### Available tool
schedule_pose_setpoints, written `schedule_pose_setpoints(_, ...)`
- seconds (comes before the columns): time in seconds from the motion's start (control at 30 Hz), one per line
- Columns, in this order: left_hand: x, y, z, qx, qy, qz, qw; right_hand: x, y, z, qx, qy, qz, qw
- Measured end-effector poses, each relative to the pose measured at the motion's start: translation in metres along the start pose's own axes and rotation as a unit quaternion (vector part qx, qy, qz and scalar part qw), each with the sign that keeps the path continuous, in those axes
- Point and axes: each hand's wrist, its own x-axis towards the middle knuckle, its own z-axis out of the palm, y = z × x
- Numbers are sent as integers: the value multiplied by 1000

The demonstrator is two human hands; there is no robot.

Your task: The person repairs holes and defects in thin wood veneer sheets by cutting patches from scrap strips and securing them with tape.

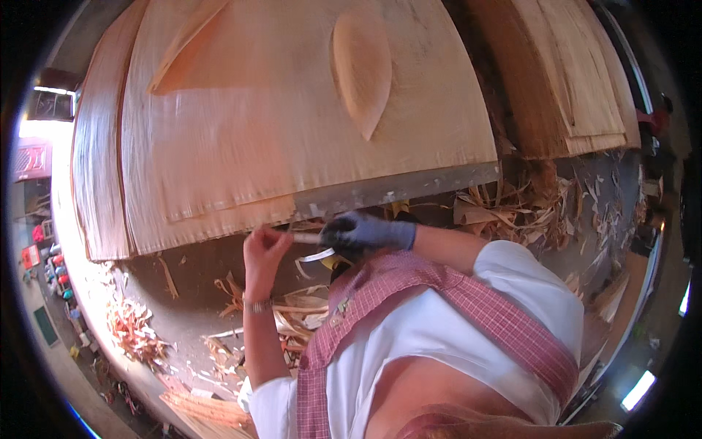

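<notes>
My left hand [265,245], bare and with a band on the wrist, is closed in a pinch on one end of a pale narrow strip [307,238]. The other end runs into my right hand [365,233], which wears a blue glove with dark fingertips and is curled closed. Just below the gloved fingers, a white strip [316,256] curves downward; what it joins is hidden. Both hands are at the near edge of a broad stack of thin wood veneer sheets [241,146].
On the stack lie a leaf-shaped veneer piece [362,69] and a raised flap [201,55]. Another veneer stack [592,80] stands at the far right. Wood scraps [512,212] lie beside it, and more shavings [131,329] are at the lower left.
</notes>
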Motion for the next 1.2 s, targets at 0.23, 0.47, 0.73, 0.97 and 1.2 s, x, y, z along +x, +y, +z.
schedule_pose_setpoints(0.23,142,35,163,137,60,-10,989,-68,-33,-219,-125,183,-56,974)
schedule_pose_setpoints(0.47,187,47,227,313,178,-2,933,-59,-73,-264,-229,224,55,946)
schedule_pose_setpoints(0.73,140,39,267,414,196,202,866,-52,-71,-270,-189,204,86,957)
schedule_pose_setpoints(0.97,121,32,298,497,144,183,836,-55,-84,-303,-729,150,-87,663)
schedule_pose_setpoints(1.2,148,99,296,426,147,93,888,-26,-212,-397,-335,211,-45,917)
